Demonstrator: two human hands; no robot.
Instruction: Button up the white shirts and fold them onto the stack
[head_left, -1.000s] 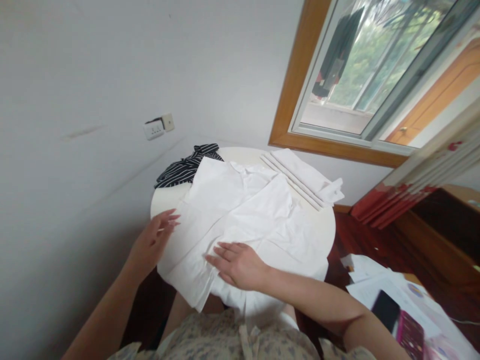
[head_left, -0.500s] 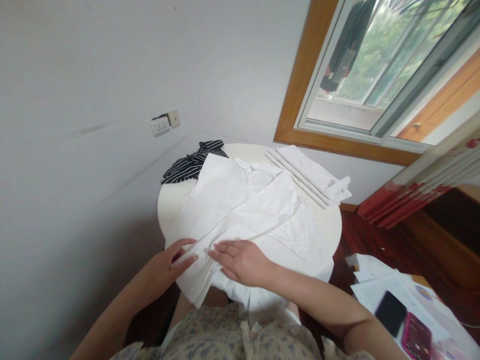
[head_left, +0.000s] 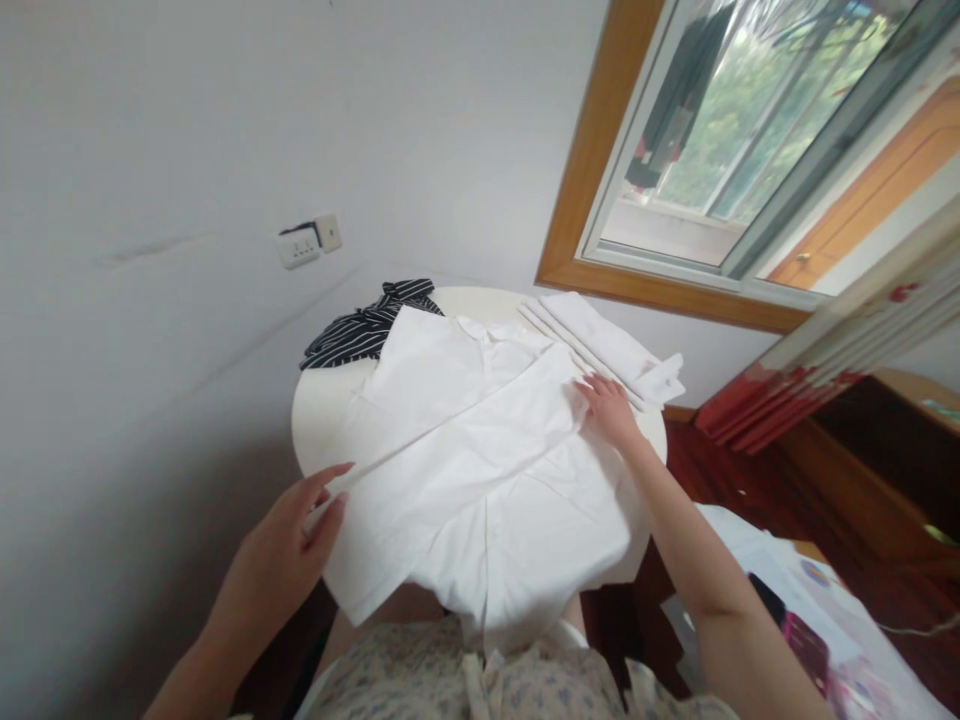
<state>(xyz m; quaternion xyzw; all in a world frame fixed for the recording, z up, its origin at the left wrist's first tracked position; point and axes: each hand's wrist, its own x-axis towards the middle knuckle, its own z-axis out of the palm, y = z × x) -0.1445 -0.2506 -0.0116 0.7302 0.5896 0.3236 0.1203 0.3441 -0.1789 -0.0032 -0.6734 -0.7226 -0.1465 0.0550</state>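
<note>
A white shirt point(head_left: 450, 440) lies spread over a round table, one sleeve folded slantwise across its body. Its lower edge hangs over the table's near side toward my lap. My left hand point(head_left: 300, 525) is at the shirt's near left edge, thumb and forefinger apart with nothing held between them. On the far right side of the shirt, my right hand point(head_left: 609, 408) rests with its fingers stretched over the cloth, close to a stack of folded white clothes point(head_left: 611, 340).
A black-and-white striped garment point(head_left: 360, 330) lies at the back left of the white table point(head_left: 315, 415), by the wall socket point(head_left: 298, 248). A wood-framed window stands behind. At lower right, papers point(head_left: 739, 545) and a phone point(head_left: 766, 598) lie on another surface.
My right hand has moved from the shirt's near middle to its far right side. My left hand has shifted slightly left, and the cloth looks flatter. The view has turned a little.
</note>
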